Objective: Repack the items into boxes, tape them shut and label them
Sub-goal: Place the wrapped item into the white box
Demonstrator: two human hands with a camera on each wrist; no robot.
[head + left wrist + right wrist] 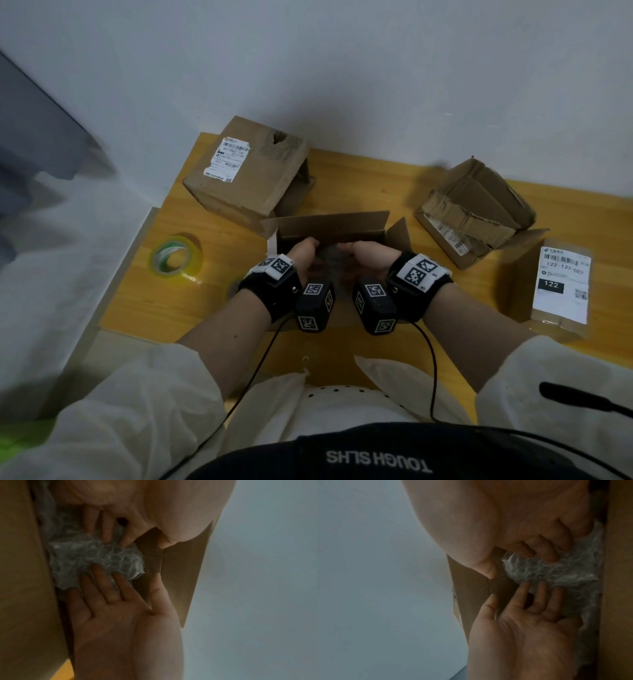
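1. An open cardboard box (pixel 330 226) sits on the table (pixel 144 301) directly before the person.
2. Bubble wrap (pixel 96 558) lies inside it, between the left hand (pixel 303 255) and right hand (pixel 368 257).
3. A tape roll (pixel 175 257) lies to its left.
4. A labelled box (pixel 246 171) stands behind-left.
5. A torn box (pixel 476 212) stands behind-right.
6. A labelled parcel (pixel 561 291) lies far right.

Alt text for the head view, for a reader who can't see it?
Both hands, left hand and right hand, reach into an open box on a table, onto bubble wrap. A tape roll lies left; three more boxes stand around.
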